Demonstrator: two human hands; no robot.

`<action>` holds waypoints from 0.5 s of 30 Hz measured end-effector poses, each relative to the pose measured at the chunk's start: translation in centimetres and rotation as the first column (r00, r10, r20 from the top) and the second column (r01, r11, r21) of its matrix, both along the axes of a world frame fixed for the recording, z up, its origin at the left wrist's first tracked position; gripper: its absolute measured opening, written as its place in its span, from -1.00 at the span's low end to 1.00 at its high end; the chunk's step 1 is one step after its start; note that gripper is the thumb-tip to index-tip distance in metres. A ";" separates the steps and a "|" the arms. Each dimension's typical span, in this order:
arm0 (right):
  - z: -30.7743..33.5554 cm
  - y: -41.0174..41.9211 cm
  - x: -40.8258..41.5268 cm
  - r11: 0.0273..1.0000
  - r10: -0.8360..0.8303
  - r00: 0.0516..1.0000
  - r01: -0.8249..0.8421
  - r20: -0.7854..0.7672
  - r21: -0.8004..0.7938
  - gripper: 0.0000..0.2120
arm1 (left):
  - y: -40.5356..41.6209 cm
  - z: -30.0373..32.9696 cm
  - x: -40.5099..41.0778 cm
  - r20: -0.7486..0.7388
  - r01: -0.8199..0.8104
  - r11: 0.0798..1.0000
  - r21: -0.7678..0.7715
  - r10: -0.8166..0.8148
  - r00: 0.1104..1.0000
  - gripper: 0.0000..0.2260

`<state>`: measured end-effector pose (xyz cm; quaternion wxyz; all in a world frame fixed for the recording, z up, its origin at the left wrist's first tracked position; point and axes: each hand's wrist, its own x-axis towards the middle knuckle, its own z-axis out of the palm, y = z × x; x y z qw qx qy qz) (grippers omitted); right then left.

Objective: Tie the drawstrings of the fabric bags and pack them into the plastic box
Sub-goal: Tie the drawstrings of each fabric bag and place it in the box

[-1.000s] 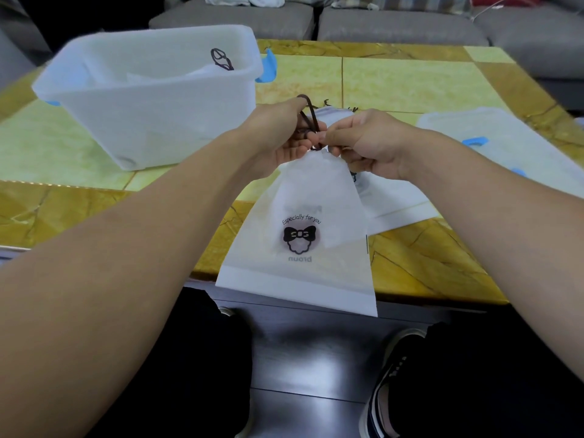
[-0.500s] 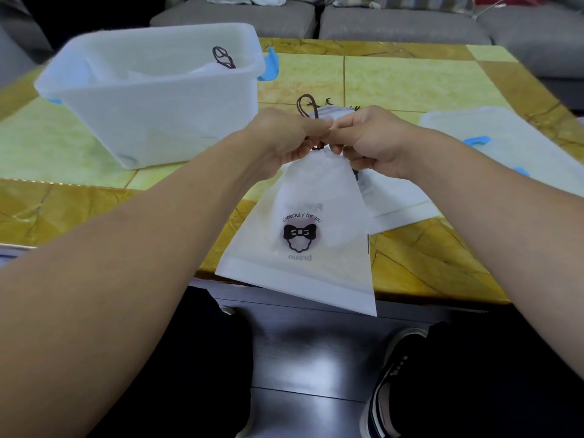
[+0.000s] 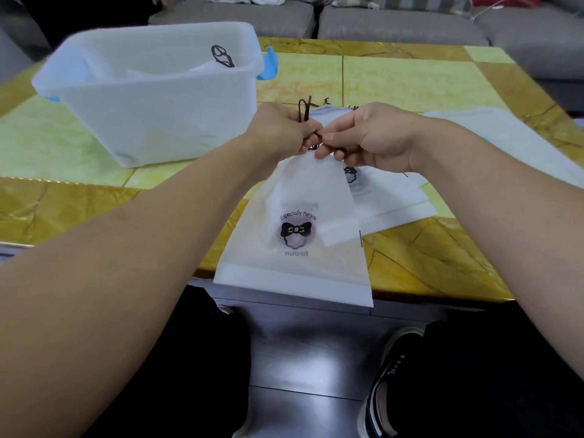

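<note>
White fabric bag [image 3: 297, 235] is held up over table [image 3: 410, 80] edge; dark drawstring [image 3: 304, 109] pinched by left hand [image 3: 281, 131] & right hand [image 3: 376, 137], fingers curled tight

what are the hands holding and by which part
Both hands, left and right, pinch the dark drawstring at the gathered top of the white fabric bag.

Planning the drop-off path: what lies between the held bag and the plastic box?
Head view: only bare table between bag and plastic box.
</note>
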<state>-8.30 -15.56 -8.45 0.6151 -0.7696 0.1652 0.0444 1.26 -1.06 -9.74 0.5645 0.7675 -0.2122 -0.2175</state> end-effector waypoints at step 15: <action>-0.7 -0.2 0.1 0.996 -0.065 0.997 0.067 -0.043 0.062 -0.85 | 0.0 0.2 0.1 0.054 0.051 0.996 -0.068 -0.047 0.997 -0.84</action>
